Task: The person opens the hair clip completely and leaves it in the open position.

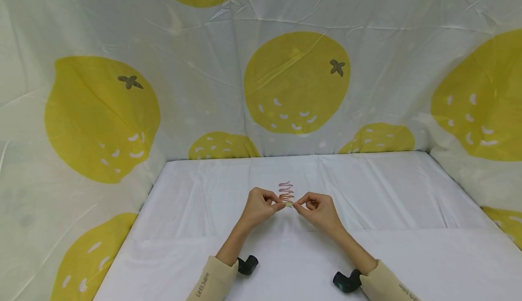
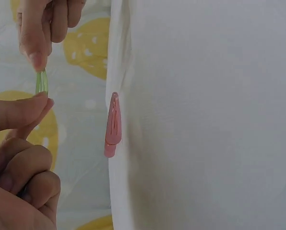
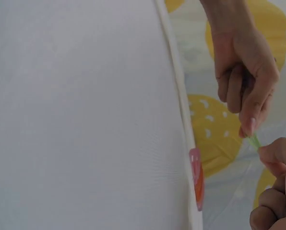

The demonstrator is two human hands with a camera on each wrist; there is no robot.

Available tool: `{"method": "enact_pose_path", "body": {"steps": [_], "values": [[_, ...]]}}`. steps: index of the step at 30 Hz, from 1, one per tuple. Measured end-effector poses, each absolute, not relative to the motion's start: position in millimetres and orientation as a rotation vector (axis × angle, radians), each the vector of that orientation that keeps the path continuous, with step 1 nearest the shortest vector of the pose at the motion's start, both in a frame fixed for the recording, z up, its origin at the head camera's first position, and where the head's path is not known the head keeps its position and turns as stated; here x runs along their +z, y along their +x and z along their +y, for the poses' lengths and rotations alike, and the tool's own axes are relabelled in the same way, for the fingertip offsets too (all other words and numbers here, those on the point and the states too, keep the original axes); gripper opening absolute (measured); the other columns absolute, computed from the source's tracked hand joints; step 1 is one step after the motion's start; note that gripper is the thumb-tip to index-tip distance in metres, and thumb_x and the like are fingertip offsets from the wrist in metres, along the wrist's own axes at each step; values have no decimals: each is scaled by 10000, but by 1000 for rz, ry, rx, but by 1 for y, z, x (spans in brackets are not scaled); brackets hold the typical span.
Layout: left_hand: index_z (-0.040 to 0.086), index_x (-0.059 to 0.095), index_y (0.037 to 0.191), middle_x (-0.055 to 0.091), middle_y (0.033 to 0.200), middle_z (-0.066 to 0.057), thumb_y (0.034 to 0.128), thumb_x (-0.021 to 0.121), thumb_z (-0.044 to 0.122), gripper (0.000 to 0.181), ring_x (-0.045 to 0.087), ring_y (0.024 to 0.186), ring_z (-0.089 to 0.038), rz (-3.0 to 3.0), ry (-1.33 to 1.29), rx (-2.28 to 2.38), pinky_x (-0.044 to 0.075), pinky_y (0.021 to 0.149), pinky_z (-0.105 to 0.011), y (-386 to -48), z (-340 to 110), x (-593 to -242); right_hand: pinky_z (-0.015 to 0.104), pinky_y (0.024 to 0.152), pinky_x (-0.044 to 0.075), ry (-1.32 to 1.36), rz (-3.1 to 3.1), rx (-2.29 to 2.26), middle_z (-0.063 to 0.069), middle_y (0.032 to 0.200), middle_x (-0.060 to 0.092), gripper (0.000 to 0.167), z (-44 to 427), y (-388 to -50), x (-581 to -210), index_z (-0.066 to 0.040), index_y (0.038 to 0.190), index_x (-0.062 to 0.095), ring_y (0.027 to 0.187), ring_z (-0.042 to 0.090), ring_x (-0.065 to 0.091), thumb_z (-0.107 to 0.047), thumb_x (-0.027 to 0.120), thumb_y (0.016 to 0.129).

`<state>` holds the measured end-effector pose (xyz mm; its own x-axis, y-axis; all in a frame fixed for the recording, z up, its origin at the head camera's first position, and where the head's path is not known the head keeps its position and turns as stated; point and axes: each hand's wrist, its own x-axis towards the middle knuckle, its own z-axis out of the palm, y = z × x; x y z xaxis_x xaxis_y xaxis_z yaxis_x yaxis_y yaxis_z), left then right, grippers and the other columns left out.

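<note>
A green snap hair clip [image 2: 41, 82] is stretched between my two hands over the table. My left hand [image 1: 261, 206] pinches one end of it between thumb and forefinger. The other end sits in the pinch of my right hand [image 1: 320, 209]. Just beyond the hands, several pink and orange hair clips [image 1: 286, 191] lie in a column on the white cloth. From the left wrist a pink clip [image 2: 113, 122] shows, largely hiding those behind it. In the right wrist view, pink and orange clips [image 3: 196, 175] overlap at the cloth's edge.
White cloth [image 1: 228, 255] covers the table. Behind it and at both sides hang white curtains [image 1: 195, 65] printed with yellow lemons. Black wrist cameras [image 1: 248, 265] stick out near both sleeves.
</note>
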<state>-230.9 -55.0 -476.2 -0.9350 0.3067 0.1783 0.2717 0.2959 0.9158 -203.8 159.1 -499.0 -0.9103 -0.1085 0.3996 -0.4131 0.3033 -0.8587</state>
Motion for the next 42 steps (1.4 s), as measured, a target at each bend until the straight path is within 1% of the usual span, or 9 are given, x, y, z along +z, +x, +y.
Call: {"method": "enact_pose_path", "body": {"steps": [4, 9, 13, 20, 24, 28, 31, 37, 42], "values": [[-12, 790, 738, 330, 471, 102, 811, 833, 17, 90, 254, 460, -26, 2526, 568, 1730, 203, 462, -206, -230, -55, -477, 178, 480, 283, 498, -2307, 1607, -72, 536, 324, 85, 158, -204, -501, -102, 811, 781, 512, -31, 284, -54, 846, 836], [8, 805, 773, 327, 486, 95, 836, 826, 15, 67, 236, 480, -46, 2513, 618, 1710, 197, 476, -205, -232, -57, -476, 175, 479, 274, 493, -2309, 1614, -49, 530, 334, 84, 160, -205, -501, -138, 824, 792, 505, -27, 280, -86, 856, 837], [5, 805, 782, 337, 487, 82, 848, 811, 3, 66, 235, 487, -43, 2498, 661, 1698, 211, 487, -204, -234, -59, -477, 172, 483, 282, 479, -2332, 1615, -64, 535, 366, 57, 160, -205, -500, -124, 834, 807, 511, -17, 306, -112, 863, 838], [-31, 810, 818, 407, 502, 48, 855, 807, 0, 49, 254, 478, 3, 2491, 674, 1679, 239, 486, -195, -236, -61, -478, 171, 485, 272, 464, -2340, 1635, -33, 525, 385, 63, 160, -207, -503, -146, 868, 824, 501, -14, 307, -145, 874, 829], [-34, 815, 831, 497, 564, 17, 850, 819, 17, 54, 292, 507, -8, 2487, 669, 1680, 250, 500, -190, -237, -62, -476, 176, 493, 269, 479, -2337, 1654, -2, 531, 391, 84, 161, -207, -503, -138, 893, 824, 496, -10, 309, -160, 874, 830], [-5, 827, 849, 503, 590, 31, 851, 829, 43, 49, 316, 535, -32, 2486, 654, 1667, 255, 510, -189, -238, -65, -474, 177, 504, 295, 476, -2354, 1641, -32, 555, 390, 83, 161, -207, -503, -155, 901, 819, 502, -7, 328, -178, 870, 839], [23, 834, 859, 460, 569, 54, 854, 834, 70, 48, 316, 535, -46, 2493, 621, 1642, 252, 505, -193, -238, -66, -474, 178, 510, 308, 462, -2375, 1620, -56, 569, 394, 70, 161, -207, -501, -172, 897, 819, 511, -5, 343, -172, 866, 846], [13, 833, 863, 462, 572, 52, 855, 833, 69, 56, 336, 548, -76, 2487, 593, 1632, 261, 503, -198, -237, -67, -474, 187, 502, 321, 445, -2421, 1579, -59, 589, 454, 81, 162, -208, -502, -145, 925, 828, 521, 2, 383, -149, 858, 850], [8, 834, 862, 521, 596, 40, 850, 836, 65, 58, 354, 557, -92, 2478, 593, 1646, 273, 505, -197, -237, -68, -475, 185, 508, 335, 435, -2459, 1612, -49, 599, 489, 115, 161, -208, -502, -120, 961, 825, 526, 12, 408, -167, 853, 859]]}}
